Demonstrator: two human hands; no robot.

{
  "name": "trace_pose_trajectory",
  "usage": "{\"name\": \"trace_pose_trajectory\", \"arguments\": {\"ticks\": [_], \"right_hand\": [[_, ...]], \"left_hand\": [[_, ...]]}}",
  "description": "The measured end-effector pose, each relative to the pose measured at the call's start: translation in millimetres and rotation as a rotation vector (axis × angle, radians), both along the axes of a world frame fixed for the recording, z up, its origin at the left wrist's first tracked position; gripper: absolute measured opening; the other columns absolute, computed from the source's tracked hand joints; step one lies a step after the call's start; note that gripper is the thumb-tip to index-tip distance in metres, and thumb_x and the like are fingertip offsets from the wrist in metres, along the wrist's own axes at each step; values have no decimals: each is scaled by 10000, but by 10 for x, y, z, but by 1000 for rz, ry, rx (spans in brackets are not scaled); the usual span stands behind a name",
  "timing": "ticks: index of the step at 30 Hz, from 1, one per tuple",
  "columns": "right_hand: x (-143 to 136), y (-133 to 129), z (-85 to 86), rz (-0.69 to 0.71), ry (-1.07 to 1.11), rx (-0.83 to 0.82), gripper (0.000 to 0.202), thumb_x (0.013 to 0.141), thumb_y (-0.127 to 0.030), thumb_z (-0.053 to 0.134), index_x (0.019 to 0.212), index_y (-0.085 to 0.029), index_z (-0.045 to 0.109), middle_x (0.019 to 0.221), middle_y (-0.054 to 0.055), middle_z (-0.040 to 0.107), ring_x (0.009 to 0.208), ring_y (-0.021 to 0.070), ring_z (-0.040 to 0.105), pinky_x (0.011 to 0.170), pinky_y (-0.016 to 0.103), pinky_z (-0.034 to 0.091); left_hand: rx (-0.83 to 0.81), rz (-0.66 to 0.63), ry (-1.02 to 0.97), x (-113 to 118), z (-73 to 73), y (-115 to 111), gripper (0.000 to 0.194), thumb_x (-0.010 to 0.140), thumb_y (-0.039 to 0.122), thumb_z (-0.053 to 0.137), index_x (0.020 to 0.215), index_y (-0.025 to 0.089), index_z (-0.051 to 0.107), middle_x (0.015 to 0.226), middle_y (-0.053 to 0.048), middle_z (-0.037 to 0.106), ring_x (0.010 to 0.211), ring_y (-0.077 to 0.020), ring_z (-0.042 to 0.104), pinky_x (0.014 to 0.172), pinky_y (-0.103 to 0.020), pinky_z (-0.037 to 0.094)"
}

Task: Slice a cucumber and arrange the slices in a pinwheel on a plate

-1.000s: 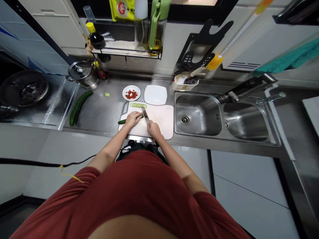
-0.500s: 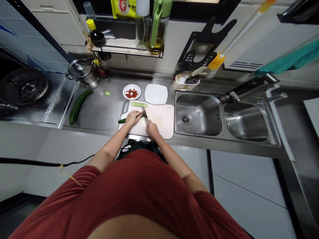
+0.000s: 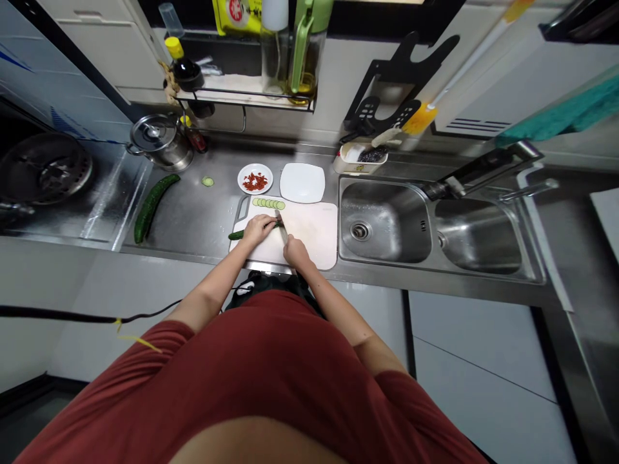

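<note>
On the white cutting board (image 3: 312, 235) lies a dark green cucumber (image 3: 236, 235), its middle hidden under my left hand (image 3: 260, 229), whose fingers are wrapped over it near the cut end. My right hand (image 3: 296, 250) is closed round the handle of a knife (image 3: 282, 225). The blade stands at the cucumber's right end, close beside my left fingertips. Behind the blade, a row of several pale green cucumber slices (image 3: 268, 203) runs along the board's back edge.
Behind the board stand a small plate (image 3: 255, 192) with chopped red pieces and a white square plate (image 3: 302, 182). A whole cucumber (image 3: 153, 206) and a cut cucumber end (image 3: 207, 182) lie at left, near a lidded pot (image 3: 162, 142). To the right is a double sink (image 3: 387, 225).
The knife blade has shifted very slightly at the cucumber's end. Both hands stay in nearly the same place, and the row of slices looks unchanged.
</note>
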State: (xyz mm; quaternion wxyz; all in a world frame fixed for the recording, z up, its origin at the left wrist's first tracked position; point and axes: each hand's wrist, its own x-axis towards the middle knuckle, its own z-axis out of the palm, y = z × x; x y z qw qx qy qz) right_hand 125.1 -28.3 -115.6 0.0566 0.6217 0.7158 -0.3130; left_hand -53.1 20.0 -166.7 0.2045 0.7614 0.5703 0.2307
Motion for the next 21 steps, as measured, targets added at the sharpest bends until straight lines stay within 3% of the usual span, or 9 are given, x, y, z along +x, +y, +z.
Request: {"name": "trace_pose_trajectory", "arguments": {"ticks": [11,21], "right_hand": [[-85,181,-47,10,18,35,268,928,-125,378,1174,-105,483,1074,163,653,990,244,632,821,300,466],[-52,93,27,17,-17,-5,256,925,-116,379,1153,-107,494,1056,156,655,974,250,638,801,305,476]], "left_hand": [[17,-5,-25,-27,-59,34,268,927,329,501,1076,238,704,1048,-45,699,1005,-195,611,928,-331,469],[31,-12,-30,-30,-52,27,263,925,327,506,1074,238,703,1048,-48,699,1008,-195,611,932,-333,470]]}}
